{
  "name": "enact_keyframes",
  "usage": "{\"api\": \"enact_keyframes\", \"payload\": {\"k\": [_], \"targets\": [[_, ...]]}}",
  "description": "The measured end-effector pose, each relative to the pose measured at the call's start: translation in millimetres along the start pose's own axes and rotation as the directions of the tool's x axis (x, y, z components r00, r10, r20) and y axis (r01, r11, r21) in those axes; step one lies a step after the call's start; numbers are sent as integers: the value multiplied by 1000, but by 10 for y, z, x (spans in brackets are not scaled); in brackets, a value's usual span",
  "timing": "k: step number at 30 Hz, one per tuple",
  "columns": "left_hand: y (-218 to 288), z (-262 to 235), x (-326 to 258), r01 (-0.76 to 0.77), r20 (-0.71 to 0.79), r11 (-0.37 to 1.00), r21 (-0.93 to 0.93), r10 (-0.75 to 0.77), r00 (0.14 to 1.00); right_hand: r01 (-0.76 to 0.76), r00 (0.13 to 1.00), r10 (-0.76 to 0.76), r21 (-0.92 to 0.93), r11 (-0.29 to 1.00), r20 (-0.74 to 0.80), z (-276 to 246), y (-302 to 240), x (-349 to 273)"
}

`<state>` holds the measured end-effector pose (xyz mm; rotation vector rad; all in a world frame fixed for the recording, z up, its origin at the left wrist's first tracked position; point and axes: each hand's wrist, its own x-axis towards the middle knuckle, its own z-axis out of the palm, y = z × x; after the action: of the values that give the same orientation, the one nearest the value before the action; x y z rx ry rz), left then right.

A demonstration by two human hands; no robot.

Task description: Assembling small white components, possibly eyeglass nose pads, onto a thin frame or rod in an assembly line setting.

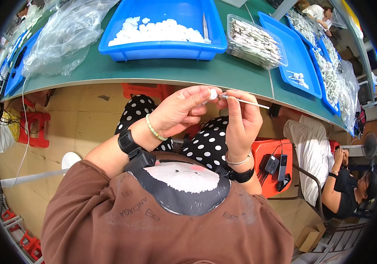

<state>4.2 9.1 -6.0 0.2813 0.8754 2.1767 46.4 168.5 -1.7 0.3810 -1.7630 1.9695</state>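
Observation:
My left hand (179,110) pinches a small white plastic cap (213,94) between thumb and fingers. Closed on a thin white rod with a metal tip (252,104), my right hand (243,121) points that tip left toward the cap. The two parts are very close; whether they touch, I cannot tell. Both hands are held over my lap, just in front of the table edge. Beyond them, a blue bin (162,51) holds many white caps (157,33). To its right, a clear plastic box (281,61) is packed with similar rods (256,42).
A shallow blue tray (281,42) at the right holds several white-headed pieces (298,80). More blue trays of rods lie beyond it. A clear plastic bag (67,37) covers the table's left. A red stool (270,180) with small devices stands right; a co-worker (351,189) sits beyond.

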Motion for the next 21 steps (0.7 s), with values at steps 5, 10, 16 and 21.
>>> {"api": "enact_keyframes", "payload": {"k": [5,10,16,21], "targets": [[-4,18,0,15,-35,999,40,-13,999,40,999,-37,-74,996,37,14,-29,6],[-29,9,7,15,-57,999,33,-13,998,42,999,-38,-147,988,31,32,-71,12],[-40,-23,21,-4,-72,998,64,9,997,102,994,-88,-320,942,57,15,-107,45],[-13,-21,23,4,-89,996,86,3,996,184,982,-148,-401,897,118,1,-121,69]]}}
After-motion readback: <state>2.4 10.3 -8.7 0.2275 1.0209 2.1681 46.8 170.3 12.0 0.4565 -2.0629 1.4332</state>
